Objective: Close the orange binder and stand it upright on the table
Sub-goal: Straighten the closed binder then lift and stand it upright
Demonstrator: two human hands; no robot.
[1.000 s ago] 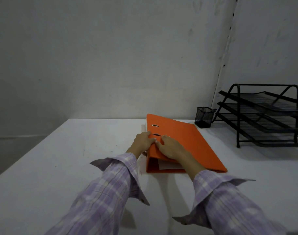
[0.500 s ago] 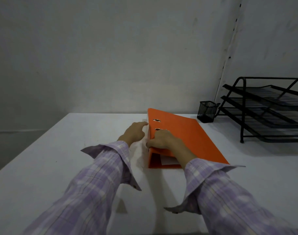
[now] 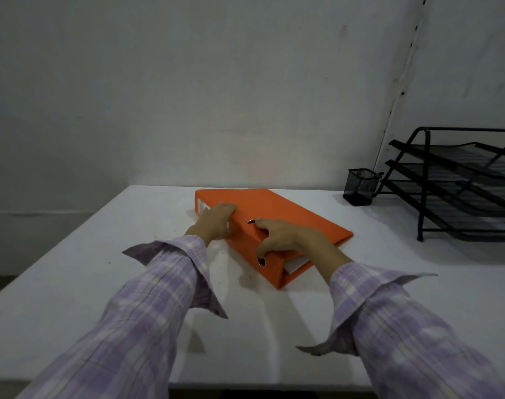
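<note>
The orange binder (image 3: 286, 217) lies flat and closed on the white table (image 3: 73, 298), its spine turned toward me and to the left, with white paper edges showing at its near end. My left hand (image 3: 215, 223) grips the far part of the spine, fingers curled over the top edge. My right hand (image 3: 291, 239) holds the near part of the spine, fingers spread on the cover and thumb down the spine by the finger hole. Both sleeves are purple plaid.
A black mesh pen cup (image 3: 359, 187) stands at the back right by the wall. A black wire stack of letter trays (image 3: 458, 182) fills the right side. The table's left edge (image 3: 58, 246) runs diagonally, and a grey wall is behind.
The binder has been turned so its spine now faces me at an angle. My left hand has moved from beside the binder onto its spine, and my right hand has shifted to the near end.
</note>
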